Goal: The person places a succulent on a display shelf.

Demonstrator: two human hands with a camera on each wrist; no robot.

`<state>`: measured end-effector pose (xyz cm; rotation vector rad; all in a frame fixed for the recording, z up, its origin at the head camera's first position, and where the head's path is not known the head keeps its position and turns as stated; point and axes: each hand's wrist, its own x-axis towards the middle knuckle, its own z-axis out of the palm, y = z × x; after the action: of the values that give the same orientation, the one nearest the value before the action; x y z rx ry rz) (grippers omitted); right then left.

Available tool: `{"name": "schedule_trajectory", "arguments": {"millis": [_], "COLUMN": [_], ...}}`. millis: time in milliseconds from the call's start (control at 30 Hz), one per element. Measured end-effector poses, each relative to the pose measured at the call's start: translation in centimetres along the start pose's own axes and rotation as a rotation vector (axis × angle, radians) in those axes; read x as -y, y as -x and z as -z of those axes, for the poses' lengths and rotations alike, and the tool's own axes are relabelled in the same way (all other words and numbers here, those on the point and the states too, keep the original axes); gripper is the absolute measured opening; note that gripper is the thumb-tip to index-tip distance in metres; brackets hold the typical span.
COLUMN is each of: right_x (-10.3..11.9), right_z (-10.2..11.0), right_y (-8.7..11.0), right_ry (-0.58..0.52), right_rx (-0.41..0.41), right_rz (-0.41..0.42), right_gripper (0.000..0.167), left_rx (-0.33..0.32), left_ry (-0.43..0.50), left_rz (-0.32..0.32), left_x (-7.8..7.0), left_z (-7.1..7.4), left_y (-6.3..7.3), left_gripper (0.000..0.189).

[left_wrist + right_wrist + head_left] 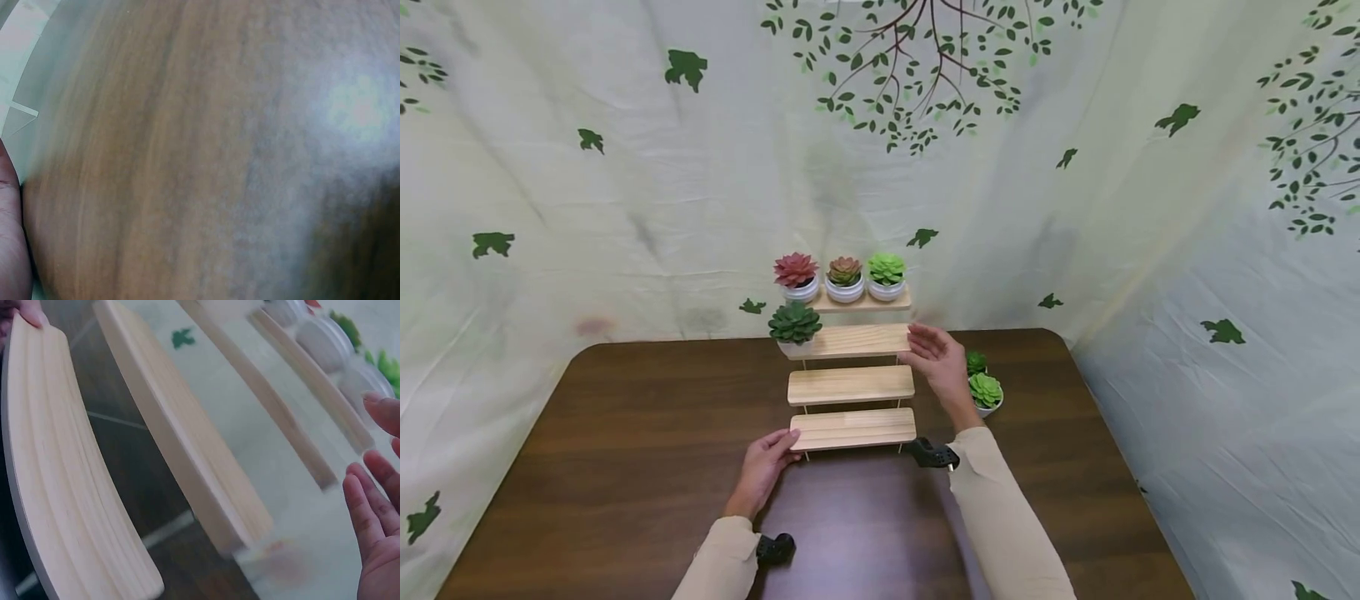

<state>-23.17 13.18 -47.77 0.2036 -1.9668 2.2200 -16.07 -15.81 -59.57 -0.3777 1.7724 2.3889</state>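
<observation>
A tiered wooden display stand [853,430] with several light planks stands on the table. My left hand [763,468] pinches the left end of its lowest plank, thumb on top and fingers beneath. Near the right end of the second plank from the top [861,341] is my right hand [942,368]; in the right wrist view its fingers [369,509] are extended and spread beside the plank end. The top plank bears a red succulent [795,271], a reddish-green one [845,273] and a bright green one [887,268], all in white pots. A dark green potted succulent [794,323] sits at the second plank's left end.
Two more green succulents, one light [986,390] and one darker [976,362], stand on the brown table [647,442] just right of my right wrist. Behind the table hangs a pale curtain [715,200] with leaf prints.
</observation>
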Motion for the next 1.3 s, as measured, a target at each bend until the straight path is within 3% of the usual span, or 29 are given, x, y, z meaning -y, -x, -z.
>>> {"name": "schedule_trajectory", "arguments": {"millis": [167,300,433,633,833,1133,1300], "right_x": [-0.3,-0.7,-0.9,-1.8,-3.1,-4.9,-5.9], "right_z": [2.6,4.7,6.4,8.4,9.8,11.0,11.2], "right_y": [0.4,1.1,2.1,3.2,4.5,5.7,6.0], "right_ry": [-0.009,0.081,0.190,0.250,0.354,0.382,0.354], "right_rx": [-0.081,-0.112,-0.128,-0.196,-0.222,-0.259,-0.269], "right_rz": [0.042,0.053,0.042,-0.024,-0.086,-0.127,-0.165], "right_gripper": [0.051,0.054,0.058,0.063,0.076,0.085,0.086], "left_rx": [0.000,0.004,0.007,-0.003,0.006,0.000,0.063], "left_ry": [0.006,0.007,-0.002,0.001,-0.002,0.012,0.022], "left_rz": [0.000,-0.010,-0.016,-0.019,-0.023,-0.017,-0.092], "left_x": [-0.1,0.0,0.0,0.0,0.1,-0.1,0.5], "left_z": [0.1,0.2,0.3,0.3,0.2,0.0,0.4], "left_y": [0.0,0.1,0.1,0.1,0.0,0.1,0.2], "left_gripper": [0.018,0.013,0.014,0.011,0.014,0.007,0.015]}}
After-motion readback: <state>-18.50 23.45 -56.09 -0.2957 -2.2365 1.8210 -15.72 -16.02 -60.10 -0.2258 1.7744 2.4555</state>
